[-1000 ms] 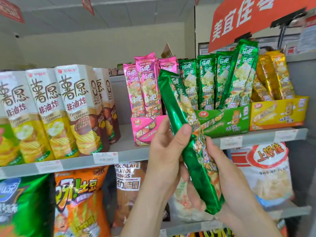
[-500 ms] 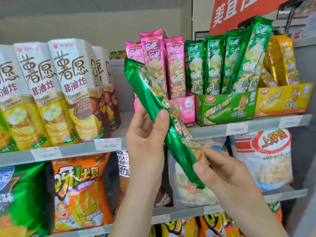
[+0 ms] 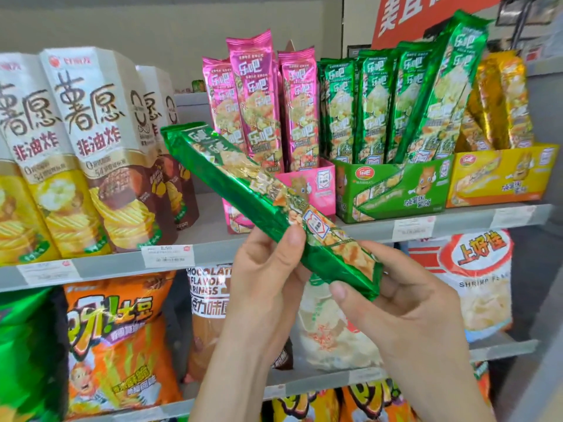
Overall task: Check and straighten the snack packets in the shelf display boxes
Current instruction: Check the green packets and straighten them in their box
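A long green snack packet (image 3: 243,184) is held slanted in front of the shelf, top end up-left, printed face toward me. My left hand (image 3: 268,281) grips it near the middle, thumb on its front. My right hand (image 3: 405,303) holds its lower end from beneath, thumb at the bottom seal. Behind on the shelf stand a pink display box (image 3: 316,187) with upright pink packets (image 3: 259,99), a green display box (image 3: 396,190) with green packets (image 3: 374,108), one of which (image 3: 447,86) leans right, and a yellow display box (image 3: 499,175) with leaning gold packets (image 3: 499,99).
Tall cream chip boxes (image 3: 91,141) fill the shelf's left part. The shelf edge (image 3: 213,254) carries price labels. Below hang large snack bags: orange (image 3: 118,339), green (image 3: 27,354) and a white shrimp-chip bag (image 3: 478,275). A red sign (image 3: 426,13) hangs above right.
The green packet has tilted further toward horizontal and turned so its printed face shows. Both hands shifted left and down relative to the shelf, away from the green box.
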Action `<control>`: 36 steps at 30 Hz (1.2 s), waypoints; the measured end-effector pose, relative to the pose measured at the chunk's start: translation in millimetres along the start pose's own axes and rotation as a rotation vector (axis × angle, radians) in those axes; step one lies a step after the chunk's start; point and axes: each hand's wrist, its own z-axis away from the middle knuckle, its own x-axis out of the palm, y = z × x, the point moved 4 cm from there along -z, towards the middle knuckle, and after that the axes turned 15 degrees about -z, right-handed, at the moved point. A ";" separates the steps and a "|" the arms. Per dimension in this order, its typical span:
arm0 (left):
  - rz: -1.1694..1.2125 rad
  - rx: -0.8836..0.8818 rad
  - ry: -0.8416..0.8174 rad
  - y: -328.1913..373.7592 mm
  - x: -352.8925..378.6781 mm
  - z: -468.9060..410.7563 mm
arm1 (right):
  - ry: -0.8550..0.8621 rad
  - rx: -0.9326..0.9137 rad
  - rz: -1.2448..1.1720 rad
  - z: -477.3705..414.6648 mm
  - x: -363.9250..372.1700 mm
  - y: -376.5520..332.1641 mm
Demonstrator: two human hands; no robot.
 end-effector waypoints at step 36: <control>-0.491 0.047 0.244 12.4 -25.0 21.1 | -0.268 0.347 0.132 0.0 -6.9 14.6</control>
